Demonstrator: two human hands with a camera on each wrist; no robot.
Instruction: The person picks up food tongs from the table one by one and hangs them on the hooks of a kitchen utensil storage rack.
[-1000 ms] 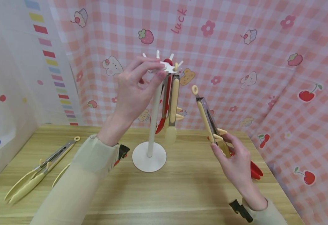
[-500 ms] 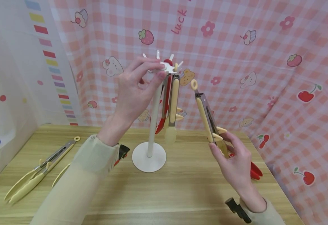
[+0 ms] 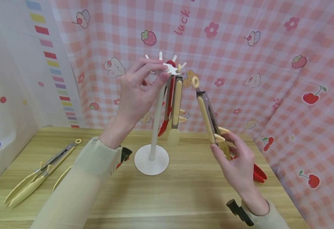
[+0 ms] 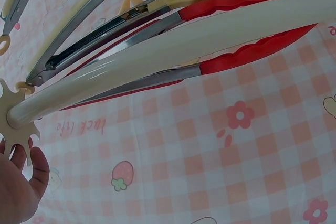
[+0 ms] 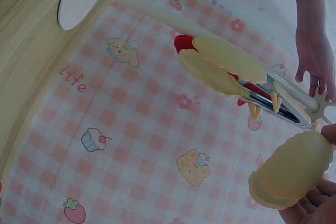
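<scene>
My left hand (image 3: 139, 86) pinches the hub at the top of a white rotating utensil stand (image 3: 152, 167). On the stand's hooks hang red tongs (image 4: 231, 59) and cream-yellow tongs (image 3: 177, 101), heads down. My right hand (image 3: 238, 162) grips a second pair of cream-yellow tongs (image 3: 205, 114) around the head end. Their hanging ring (image 3: 195, 82) points up, to the right of the hooks and apart from them. In the right wrist view the cream heads of the held tongs (image 5: 294, 171) lie between thumb and fingers.
More cream-yellow tongs (image 3: 45, 173) lie on the wooden table (image 3: 184, 197) at the left. Another cream piece (image 3: 61, 178) is mostly hidden by the left sleeve. Red tongs (image 3: 259, 174) show behind my right hand. A pink checked cloth (image 3: 227, 57) hangs behind the stand.
My right hand has moved the held tongs slightly up and left, bringing their ring nearer the stand's hooks. The left hand and stand have stayed in place.
</scene>
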